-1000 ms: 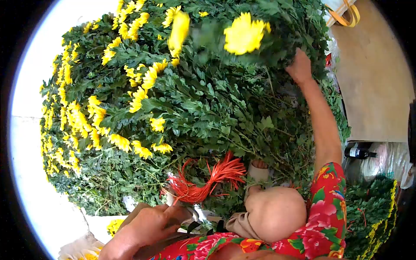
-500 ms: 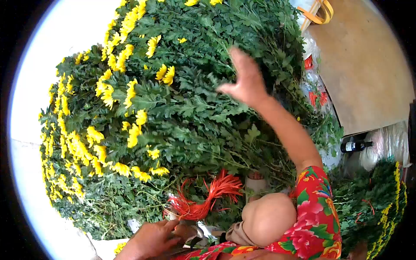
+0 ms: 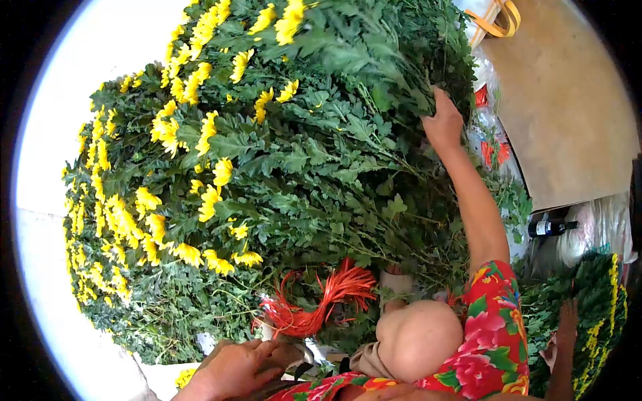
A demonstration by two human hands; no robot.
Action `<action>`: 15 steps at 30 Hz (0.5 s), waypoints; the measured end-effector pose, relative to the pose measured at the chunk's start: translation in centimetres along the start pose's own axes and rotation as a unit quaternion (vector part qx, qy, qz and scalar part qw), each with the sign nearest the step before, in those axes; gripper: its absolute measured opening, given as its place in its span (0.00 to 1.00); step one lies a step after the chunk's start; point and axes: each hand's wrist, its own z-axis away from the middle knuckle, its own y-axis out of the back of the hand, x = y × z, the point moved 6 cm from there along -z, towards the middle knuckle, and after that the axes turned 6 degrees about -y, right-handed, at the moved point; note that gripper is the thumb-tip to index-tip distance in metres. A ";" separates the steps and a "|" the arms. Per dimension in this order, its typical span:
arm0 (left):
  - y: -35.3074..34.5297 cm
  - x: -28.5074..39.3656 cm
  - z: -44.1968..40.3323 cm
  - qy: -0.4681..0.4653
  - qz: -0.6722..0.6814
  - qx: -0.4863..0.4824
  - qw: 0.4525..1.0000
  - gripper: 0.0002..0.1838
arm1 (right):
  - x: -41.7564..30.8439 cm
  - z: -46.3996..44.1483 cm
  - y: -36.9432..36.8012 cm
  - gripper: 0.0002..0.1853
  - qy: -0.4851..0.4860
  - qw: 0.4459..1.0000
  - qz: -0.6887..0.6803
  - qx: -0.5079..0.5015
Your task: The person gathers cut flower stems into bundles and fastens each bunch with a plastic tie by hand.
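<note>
My right hand [image 3: 444, 121] is closed round the green stems of a leafy bunch of yellow chrysanthemums [image 3: 364, 50], at the upper right of the large pile. The flower heads of that bunch point left, and the leaves are slightly blurred. My left hand [image 3: 239, 366] rests low in the view by my lap, fingers loosely bent and apart, with nothing visible in it. Just above it lies a bundle of red ties [image 3: 319, 304]. More yellow chrysanthemums [image 3: 154, 230] are heaped across the middle and left, heads to the left.
A brown board [image 3: 565, 100] stands at the right, with a yellow strap [image 3: 501, 20] above it. Below are a dark bottle [image 3: 550, 228] and clear plastic [image 3: 595, 227]. Another person's hand [image 3: 564, 337] is near a second chrysanthemum pile [image 3: 588, 287] at lower right.
My right hand has moved up and right and has taken hold of chrysanthemum stems, shifting the bunch. My left hand has barely moved. Another person's hand has appeared at the lower right.
</note>
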 end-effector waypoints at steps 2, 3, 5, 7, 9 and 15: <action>-1.3 0.2 0.4 -0.036 -0.059 -0.019 0.997 0.30 | -3.8 2.3 3.5 0.34 0.055 0.998 0.034 0.008; -0.9 0.7 0.7 -0.022 -0.036 0.012 0.999 0.27 | -5.0 3.7 4.1 0.35 0.060 0.997 0.049 -0.008; -1.2 0.9 1.4 -0.035 -0.030 0.072 0.996 0.25 | -7.2 6.6 3.6 0.44 0.028 0.988 0.102 -0.113; -1.3 1.6 2.2 -0.022 -0.027 0.083 0.996 0.25 | -8.6 9.5 2.1 0.51 0.012 0.975 0.112 -0.193; -2.3 1.1 2.9 -0.029 -0.059 0.102 0.993 0.27 | -8.3 13.0 -0.3 0.55 0.020 0.971 0.043 -0.233; -3.7 0.0 4.6 -0.045 -0.024 0.198 0.979 0.22 | -7.2 15.9 1.9 0.31 -0.020 0.979 -0.114 -0.170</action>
